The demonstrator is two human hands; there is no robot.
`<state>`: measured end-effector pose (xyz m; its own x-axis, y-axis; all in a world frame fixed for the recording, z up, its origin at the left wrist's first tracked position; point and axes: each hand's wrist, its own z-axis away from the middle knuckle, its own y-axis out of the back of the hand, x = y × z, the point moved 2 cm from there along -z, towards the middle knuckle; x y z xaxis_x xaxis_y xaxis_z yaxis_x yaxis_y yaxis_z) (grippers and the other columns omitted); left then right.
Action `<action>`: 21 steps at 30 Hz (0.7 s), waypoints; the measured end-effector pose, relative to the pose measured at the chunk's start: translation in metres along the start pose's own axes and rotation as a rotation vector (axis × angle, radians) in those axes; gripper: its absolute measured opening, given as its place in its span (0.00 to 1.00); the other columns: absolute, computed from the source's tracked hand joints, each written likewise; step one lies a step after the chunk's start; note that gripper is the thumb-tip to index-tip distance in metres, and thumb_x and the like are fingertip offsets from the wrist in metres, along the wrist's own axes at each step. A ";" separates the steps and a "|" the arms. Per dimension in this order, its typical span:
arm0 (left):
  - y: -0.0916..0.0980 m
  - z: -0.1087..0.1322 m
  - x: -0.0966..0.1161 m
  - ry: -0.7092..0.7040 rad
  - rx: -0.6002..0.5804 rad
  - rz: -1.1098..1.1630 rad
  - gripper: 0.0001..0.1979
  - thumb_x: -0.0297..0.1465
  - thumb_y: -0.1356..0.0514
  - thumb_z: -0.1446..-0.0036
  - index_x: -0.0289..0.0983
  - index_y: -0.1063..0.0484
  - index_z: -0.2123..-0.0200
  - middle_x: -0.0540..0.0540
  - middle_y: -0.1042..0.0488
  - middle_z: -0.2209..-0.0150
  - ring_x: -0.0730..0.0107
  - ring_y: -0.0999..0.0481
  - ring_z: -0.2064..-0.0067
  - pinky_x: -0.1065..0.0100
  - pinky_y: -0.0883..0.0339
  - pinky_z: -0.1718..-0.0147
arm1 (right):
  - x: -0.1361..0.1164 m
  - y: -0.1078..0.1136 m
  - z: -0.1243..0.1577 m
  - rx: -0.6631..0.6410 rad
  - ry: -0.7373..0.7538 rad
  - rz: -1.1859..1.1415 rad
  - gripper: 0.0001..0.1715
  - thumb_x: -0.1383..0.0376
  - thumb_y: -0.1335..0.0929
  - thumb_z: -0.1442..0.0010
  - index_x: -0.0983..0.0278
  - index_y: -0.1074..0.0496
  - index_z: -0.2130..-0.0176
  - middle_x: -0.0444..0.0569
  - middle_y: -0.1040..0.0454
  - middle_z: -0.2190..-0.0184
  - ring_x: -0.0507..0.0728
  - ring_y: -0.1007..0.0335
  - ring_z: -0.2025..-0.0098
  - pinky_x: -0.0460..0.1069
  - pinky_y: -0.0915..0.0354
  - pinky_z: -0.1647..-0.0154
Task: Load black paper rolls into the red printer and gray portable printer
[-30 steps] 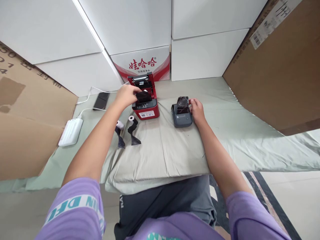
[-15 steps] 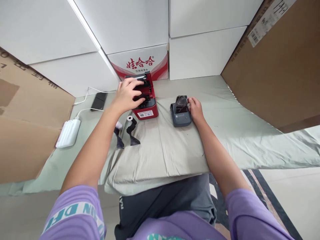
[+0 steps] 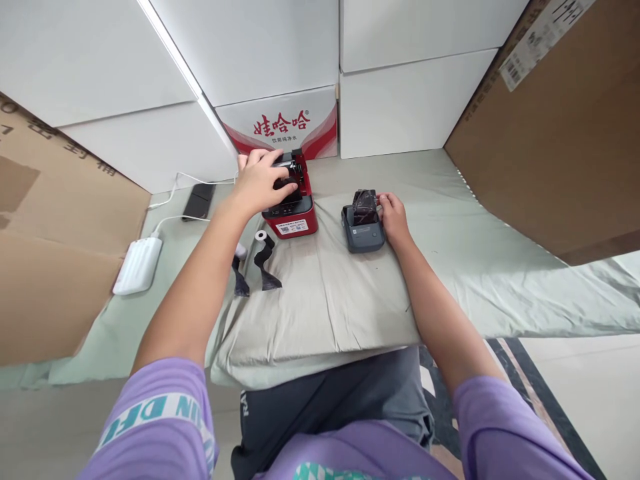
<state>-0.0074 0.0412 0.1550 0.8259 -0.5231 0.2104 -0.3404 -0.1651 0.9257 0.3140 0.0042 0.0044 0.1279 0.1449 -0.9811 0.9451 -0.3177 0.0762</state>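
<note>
My left hand (image 3: 263,180) bends over a red and black printer (image 3: 299,224) whose top is raised, thumb and fingers curled around what looks like a black roll (image 3: 286,185) inside it. The palm hides much of this printer's left side. My right hand (image 3: 394,217) is closed at the right side of a small dark grey label printer (image 3: 366,239), fingers touching it near its upright, shiny dark lid (image 3: 365,205). Left of centre, a small roll with a black strip (image 3: 268,267) trails toward me. Beside it lies another black strip (image 3: 241,280) with a pale end.
A black phone (image 3: 199,201) and a white power bank (image 3: 139,265) with white cables lie to the left. White boxes (image 3: 400,107) and a red-lettered carton (image 3: 287,127) line the back. Brown cardboard (image 3: 560,147) stands at the right, more cardboard (image 3: 60,233) at the left.
My left hand has shifted slightly right and up, its thumb and fingers drawing closer together. More of the red printer's black front panel shows. My right hand stays at the grey printer.
</note>
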 end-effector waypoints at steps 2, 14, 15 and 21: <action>0.003 0.005 0.006 0.015 -0.006 0.020 0.12 0.44 0.37 0.40 0.41 0.23 0.64 0.40 0.25 0.40 0.40 0.34 0.36 0.38 0.53 0.34 | 0.001 0.000 -0.001 0.001 -0.002 0.006 0.37 0.31 0.35 0.43 0.60 0.28 0.60 0.48 0.25 0.64 0.49 0.43 0.77 0.50 0.43 0.74; -0.008 0.023 0.012 0.106 -0.087 0.027 0.22 0.38 0.33 0.45 0.44 0.26 0.47 0.43 0.18 0.50 0.46 0.23 0.44 0.53 0.37 0.40 | -0.003 -0.002 0.000 0.004 -0.032 -0.030 0.37 0.32 0.33 0.45 0.60 0.28 0.60 0.48 0.26 0.65 0.49 0.46 0.78 0.49 0.48 0.78; -0.009 0.024 0.012 0.122 -0.084 0.046 0.21 0.38 0.33 0.45 0.44 0.25 0.48 0.44 0.18 0.50 0.46 0.23 0.44 0.53 0.36 0.41 | -0.003 -0.001 0.000 0.008 -0.038 -0.031 0.37 0.32 0.33 0.45 0.60 0.29 0.60 0.48 0.26 0.65 0.49 0.46 0.79 0.49 0.48 0.79; -0.016 0.032 0.009 0.159 -0.013 0.135 0.20 0.37 0.35 0.42 0.43 0.24 0.46 0.42 0.19 0.49 0.45 0.23 0.43 0.53 0.34 0.43 | -0.046 -0.002 0.029 0.071 0.145 0.116 0.29 0.38 0.36 0.37 0.60 0.29 0.57 0.52 0.26 0.58 0.55 0.31 0.64 0.50 0.36 0.67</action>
<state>-0.0091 0.0122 0.1319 0.8341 -0.4006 0.3793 -0.4480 -0.0906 0.8895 0.2976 -0.0291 0.0446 0.2811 0.2353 -0.9304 0.8985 -0.4050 0.1691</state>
